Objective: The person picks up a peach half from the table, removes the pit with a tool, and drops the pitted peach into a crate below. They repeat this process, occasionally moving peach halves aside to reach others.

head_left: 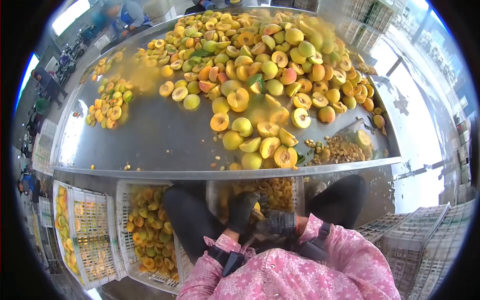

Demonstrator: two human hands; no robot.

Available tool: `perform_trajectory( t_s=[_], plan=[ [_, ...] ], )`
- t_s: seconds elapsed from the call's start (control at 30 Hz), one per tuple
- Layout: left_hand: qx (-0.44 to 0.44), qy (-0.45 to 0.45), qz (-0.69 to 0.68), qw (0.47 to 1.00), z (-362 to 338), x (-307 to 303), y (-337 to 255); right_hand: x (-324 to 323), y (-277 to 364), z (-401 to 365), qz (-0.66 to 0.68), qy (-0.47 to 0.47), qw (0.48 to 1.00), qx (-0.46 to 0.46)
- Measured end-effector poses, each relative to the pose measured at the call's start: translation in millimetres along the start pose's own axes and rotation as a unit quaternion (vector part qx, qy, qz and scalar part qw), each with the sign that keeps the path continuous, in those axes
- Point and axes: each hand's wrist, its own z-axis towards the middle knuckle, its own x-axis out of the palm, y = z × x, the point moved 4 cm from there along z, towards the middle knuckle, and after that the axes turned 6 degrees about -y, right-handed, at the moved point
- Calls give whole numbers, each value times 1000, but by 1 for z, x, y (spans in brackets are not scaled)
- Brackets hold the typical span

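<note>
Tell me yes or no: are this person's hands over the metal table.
No: the left hand and right hand are both between the legs, short of the metal table.

Yellow bit point(257, 206): mostly hidden by the left hand point(242, 212) and right hand point(278, 223)
Middle basket point(299, 192): partly hidden behind both hands
Pink shirt point(280, 277): cut off at the bottom
Far worker point(131, 15): blurry
</note>
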Motion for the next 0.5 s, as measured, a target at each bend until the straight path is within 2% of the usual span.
perform_trajectory(
  t_s=[0.03,0.13,0.2,0.27,0.33,0.37,0.4,0.43,0.47,0.5],
  plan=[
    [-79,14,-60,995,-2,2,0,0,-1,-4,14,-2,999,29],
    [-186,69,-209,958,-8,10,18,-1,-14,1,36,-4,999,29],
    [-76,107,-158,979,-7,7,18,-1,-18,6,15,6,1000,-11],
    [-60,118,-162,978,-8,8,19,-6,-26,10,6,6,1000,7],
    [-142,102,-223,959,-11,11,15,-16,-32,23,-192,28,969,-155],
    [-94,110,-196,970,-11,11,19,-24,-39,35,-374,50,871,-315],
    [-45,116,-169,978,-11,12,23,-22,-41,36,-476,64,787,-387],
    [-43,116,-164,979,-11,11,28,-21,-43,36,-557,62,688,-461],
    [-41,116,-158,980,-11,11,21,-18,-39,34,-582,55,662,-468],
    [-87,110,-175,975,-12,10,15,-16,-36,34,-606,47,636,-475]
  ],
)
